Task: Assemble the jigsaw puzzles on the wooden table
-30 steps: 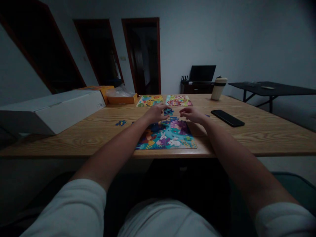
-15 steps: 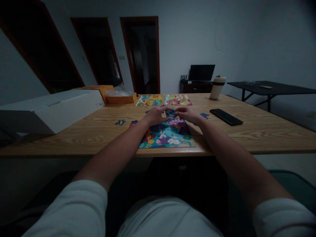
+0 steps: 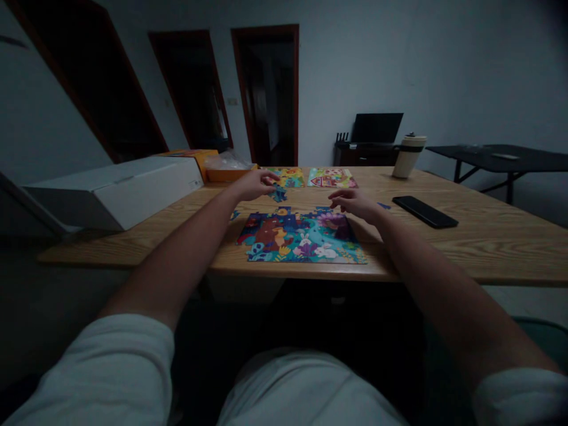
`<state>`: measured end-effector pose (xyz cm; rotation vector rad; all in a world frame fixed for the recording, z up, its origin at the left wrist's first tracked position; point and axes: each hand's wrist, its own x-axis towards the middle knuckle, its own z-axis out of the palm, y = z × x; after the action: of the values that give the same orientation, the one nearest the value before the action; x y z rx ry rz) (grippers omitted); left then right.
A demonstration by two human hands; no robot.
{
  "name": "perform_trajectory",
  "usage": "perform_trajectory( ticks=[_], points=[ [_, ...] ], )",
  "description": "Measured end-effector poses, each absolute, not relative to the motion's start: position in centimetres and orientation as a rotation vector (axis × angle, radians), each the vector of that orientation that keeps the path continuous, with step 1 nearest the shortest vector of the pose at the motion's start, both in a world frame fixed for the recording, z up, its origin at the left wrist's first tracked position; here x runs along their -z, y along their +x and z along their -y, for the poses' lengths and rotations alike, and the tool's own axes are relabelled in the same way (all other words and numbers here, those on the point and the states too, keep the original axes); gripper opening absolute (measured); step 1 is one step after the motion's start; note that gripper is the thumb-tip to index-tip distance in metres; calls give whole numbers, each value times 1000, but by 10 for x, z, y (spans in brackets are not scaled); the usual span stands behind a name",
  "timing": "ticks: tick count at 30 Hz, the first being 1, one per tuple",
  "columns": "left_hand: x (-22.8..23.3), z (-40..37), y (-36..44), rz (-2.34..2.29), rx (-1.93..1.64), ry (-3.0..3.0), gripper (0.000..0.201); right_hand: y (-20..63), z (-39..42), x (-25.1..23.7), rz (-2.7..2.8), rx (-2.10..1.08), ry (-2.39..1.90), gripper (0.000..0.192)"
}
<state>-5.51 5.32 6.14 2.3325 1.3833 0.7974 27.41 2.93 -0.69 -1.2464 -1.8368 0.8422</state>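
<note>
The puzzle (image 3: 306,239) lies flat near the front edge of the wooden counter (image 3: 492,245), its bear and white rabbits joined up, while the edge farthest from the person is jagged with tabs. Beyond its far left side, the left hand (image 3: 255,184) reaches to a small blue cluster of pieces (image 3: 279,193), fingertips at its left edge (whether they pinch it or merely touch it, I cannot tell). The right hand (image 3: 355,204) is by the puzzle's far right corner, its fingers loosely spread and bent. A blue piece (image 3: 384,206) lies between that hand and a black phone (image 3: 425,212). Another loose piece (image 3: 234,215) shows just beside the left forearm. Farther back are a yellow picture (image 3: 290,177), a pink one (image 3: 332,178) and a lidded cup (image 3: 409,157); a white box (image 3: 124,189) and an orange tray (image 3: 228,175) with clear plastic stand to the left.
</note>
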Motion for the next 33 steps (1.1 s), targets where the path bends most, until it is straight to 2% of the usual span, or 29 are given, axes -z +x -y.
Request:
perform_trajectory(
  ticks=[6,12,15,19,23,33],
  points=[
    [-36,-41,-107,-1568,-751,1942,40,278,-37,14,1950,-742,-1327,18],
    [-65,10,-109,-1500,-520,2096,36,281,-27,8,1972,-748,-1367,22],
    [-67,48,-111,-1446,-511,2136,45,281,-25,6,1987,-751,-1368,21],
    [-42,88,-113,-1447,-663,2134,65,282,-28,9,2030,-710,-1374,19],
    [-15,113,-108,-1690,-685,2226,48,284,-32,13,2028,-724,-1398,20],
    [18,147,-108,-1968,-665,2594,36,284,-31,14,2026,-737,-1408,19]
  ],
)
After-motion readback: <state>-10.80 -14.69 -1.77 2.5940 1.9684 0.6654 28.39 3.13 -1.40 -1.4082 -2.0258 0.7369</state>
